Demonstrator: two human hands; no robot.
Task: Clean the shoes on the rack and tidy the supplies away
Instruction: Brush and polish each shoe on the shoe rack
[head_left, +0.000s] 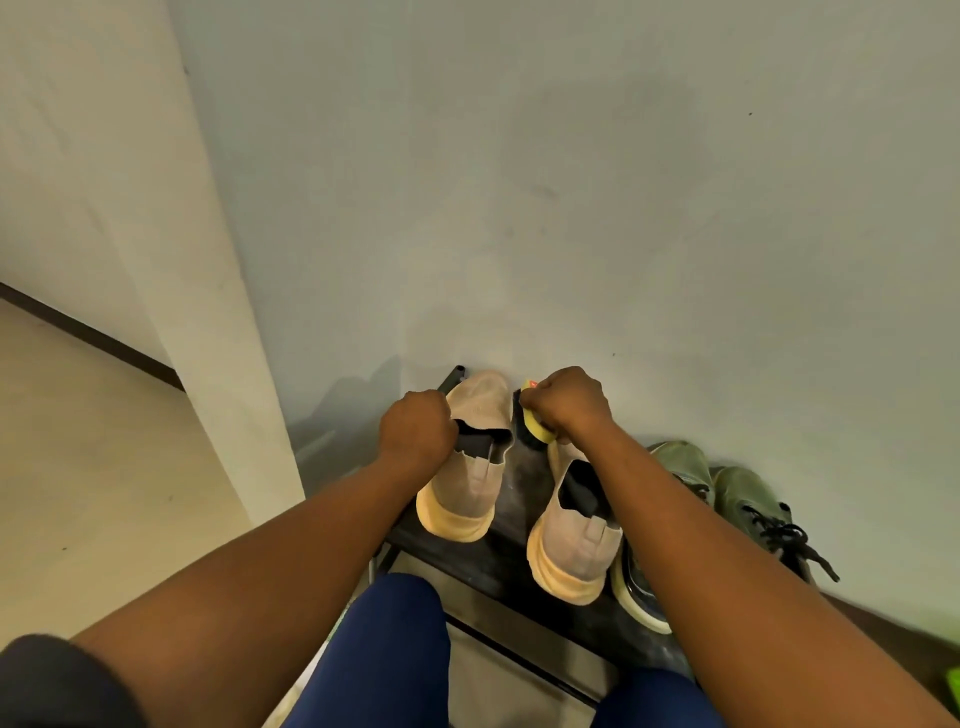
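Blue-clad knees sit nearest, before the dark rack holding two beige shoes. The left hand curls round the left shoe collar; the right hand grips a yellow brush above the right shoe. Green shoes lie beside, against the wall.

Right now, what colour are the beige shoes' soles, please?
Pale orange-yellow soles, clearest in the head view.

Dim, warm-tinted indoor light; soft shadows fall on the wall at left of the rack; wide-angle bending and blur at edges.
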